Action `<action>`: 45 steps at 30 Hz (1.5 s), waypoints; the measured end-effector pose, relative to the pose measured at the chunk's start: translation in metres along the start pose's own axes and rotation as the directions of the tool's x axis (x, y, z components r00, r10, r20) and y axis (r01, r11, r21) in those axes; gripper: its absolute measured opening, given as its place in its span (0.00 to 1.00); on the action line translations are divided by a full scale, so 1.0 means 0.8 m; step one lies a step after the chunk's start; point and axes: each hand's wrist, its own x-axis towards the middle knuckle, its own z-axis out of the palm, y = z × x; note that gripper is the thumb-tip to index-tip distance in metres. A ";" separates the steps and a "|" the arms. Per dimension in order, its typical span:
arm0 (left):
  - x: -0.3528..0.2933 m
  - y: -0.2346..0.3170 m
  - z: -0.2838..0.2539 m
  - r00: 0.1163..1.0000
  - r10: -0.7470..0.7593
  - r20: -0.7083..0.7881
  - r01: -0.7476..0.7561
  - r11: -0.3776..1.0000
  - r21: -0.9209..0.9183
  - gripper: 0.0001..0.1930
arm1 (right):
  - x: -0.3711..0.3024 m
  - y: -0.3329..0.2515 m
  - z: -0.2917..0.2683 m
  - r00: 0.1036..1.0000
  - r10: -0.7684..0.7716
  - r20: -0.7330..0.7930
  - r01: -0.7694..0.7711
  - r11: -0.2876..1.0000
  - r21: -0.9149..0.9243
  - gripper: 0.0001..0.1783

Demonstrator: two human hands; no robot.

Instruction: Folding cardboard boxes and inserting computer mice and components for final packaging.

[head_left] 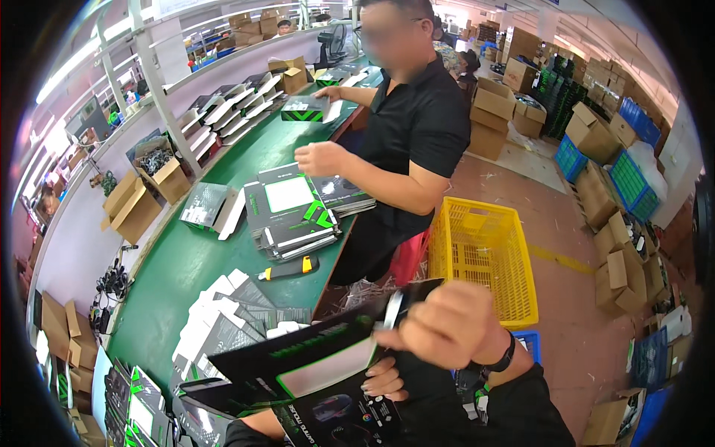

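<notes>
A black cardboard box (328, 361) with green trim and a pale window panel is held up, unfolded, in front of me. My left hand (384, 378) grips its lower part, fingers curled over the printed face. At its upper right edge my right hand (447, 324) is closed, with the thumb against a white strip (390, 309); the fingertips are partly hidden. A dark band circles my right wrist. Below and left of the box lies a spread of flat black-and-white cartons (223, 316). More printed cartons (138, 402) are stacked at the lower left.
Across the green table (167, 276), a co-worker (417, 119) in black handles a small box (304, 109) beside a carton stack (290, 208). A yellow-handled utility knife (289, 269) lies between us. A yellow crate (484, 253) stands on the floor at right, with cardboard boxes (622, 279) beyond.
</notes>
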 end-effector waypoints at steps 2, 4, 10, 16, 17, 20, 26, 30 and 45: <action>0.003 0.004 0.003 1.000 0.001 0.010 -0.002 1.000 0.004 0.11 | -0.006 -0.016 -0.001 1.000 -0.019 -0.002 0.019 0.993 0.114 0.16; 0.006 0.005 0.003 1.000 -0.003 0.015 0.003 1.000 0.002 0.11 | -0.018 -0.022 -0.005 0.999 0.034 -0.001 -0.034 0.995 0.095 0.16; 0.000 0.009 0.015 1.000 0.019 0.020 -0.020 0.999 0.030 0.10 | -0.058 -0.011 0.007 0.912 0.399 -0.094 -0.385 0.913 0.135 0.17; 0.000 0.010 0.017 1.000 0.007 0.027 -0.008 1.000 0.025 0.09 | -0.073 -0.016 0.032 0.768 0.640 -0.023 -0.606 0.739 0.295 0.11; 0.000 0.009 0.018 0.999 0.005 0.031 -0.006 1.000 0.018 0.09 | -0.071 -0.018 0.035 0.766 0.643 -0.020 -0.610 0.735 0.295 0.11; 0.000 0.006 0.019 0.999 0.004 0.035 -0.004 1.000 0.006 0.09 | -0.065 -0.018 0.041 0.740 0.672 -0.037 -0.637 0.717 0.283 0.12; 0.000 0.004 0.023 0.999 0.014 0.042 -0.014 1.000 -0.003 0.08 | -0.075 -0.017 0.052 0.689 0.723 -0.038 -0.684 0.667 0.294 0.11; -0.002 0.004 0.027 0.999 0.018 0.043 -0.018 1.000 -0.014 0.07 | -0.079 -0.020 0.057 0.671 0.738 -0.078 -0.688 0.658 0.307 0.11; 0.005 0.005 0.027 0.998 0.010 0.059 -0.008 0.999 -0.037 0.07 | -0.082 -0.014 0.057 0.726 0.682 -0.084 -0.643 0.717 0.270 0.12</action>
